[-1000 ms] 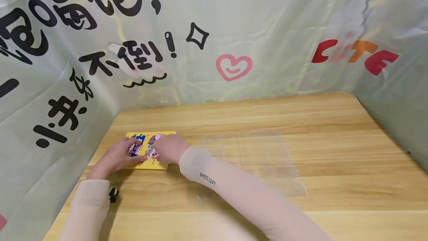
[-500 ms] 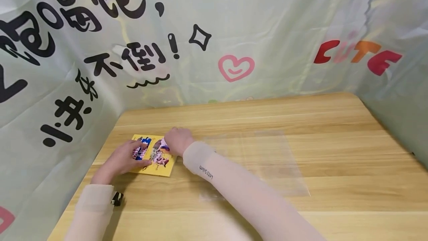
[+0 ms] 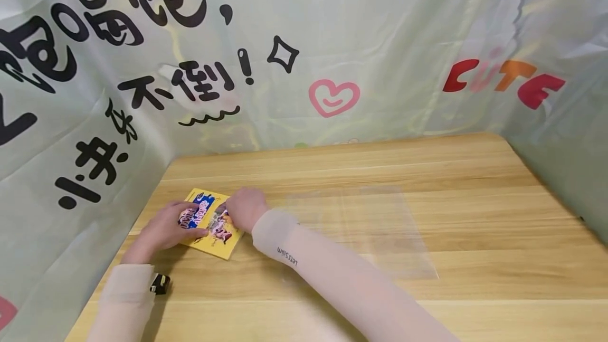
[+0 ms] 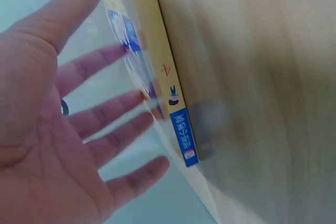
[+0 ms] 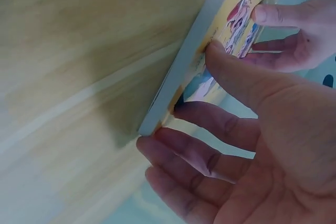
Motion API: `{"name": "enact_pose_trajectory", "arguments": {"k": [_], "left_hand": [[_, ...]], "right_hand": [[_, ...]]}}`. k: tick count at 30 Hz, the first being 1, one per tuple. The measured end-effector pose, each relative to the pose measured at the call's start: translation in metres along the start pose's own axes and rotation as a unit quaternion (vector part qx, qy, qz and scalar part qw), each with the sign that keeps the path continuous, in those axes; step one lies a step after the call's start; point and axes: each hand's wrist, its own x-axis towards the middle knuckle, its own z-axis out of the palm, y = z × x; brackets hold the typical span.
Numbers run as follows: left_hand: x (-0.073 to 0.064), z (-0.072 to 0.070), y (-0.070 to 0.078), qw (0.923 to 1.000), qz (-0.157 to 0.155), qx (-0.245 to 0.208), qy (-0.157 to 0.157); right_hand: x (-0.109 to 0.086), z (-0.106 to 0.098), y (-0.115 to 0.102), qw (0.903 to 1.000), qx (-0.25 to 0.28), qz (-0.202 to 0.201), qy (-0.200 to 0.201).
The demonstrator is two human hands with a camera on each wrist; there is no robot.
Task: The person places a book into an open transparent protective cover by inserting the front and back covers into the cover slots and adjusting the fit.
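A thin yellow paperback book (image 3: 216, 249) lies on the table's left side, turned at an angle, with a blue title patch and cartoon figures on its cover. My left hand (image 3: 166, 226) lies over the cover's left part; in the left wrist view its fingers (image 4: 100, 111) are spread, tips at the cover beyond the spine. At the upper right corner my right hand (image 3: 247, 209) grips the book. The right wrist view shows the right thumb (image 5: 236, 74) on the cover near the page edge and the fingers bent round the corner.
A clear plastic sheet (image 3: 389, 236) lies flat on the wooden table (image 3: 475, 199), partly under the right forearm. A printed cloth (image 3: 380, 30) hangs behind and along both sides. A small black device (image 3: 160, 284) sits at the left cuff.
The book has turned clockwise, its lower right corner shifting towards me. My right hand has moved out to the right and then back left along the book's edge; the left hand stays on the cover.
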Motion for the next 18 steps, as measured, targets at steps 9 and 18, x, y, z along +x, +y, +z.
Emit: {"name": "enact_pose_trajectory", "arguments": {"k": [9,18], "left_hand": [[-0.004,-0.006,-0.019,0.9965,-0.082,0.007,0.010],[-0.002,-0.013,-0.028,0.9854,-0.168,0.013,-0.024]], "right_hand": [[-0.007,-0.004,-0.015,0.9994,-0.003,0.002,-0.034],[-0.015,-0.004,-0.027,0.9995,0.020,-0.022,-0.013]]}}
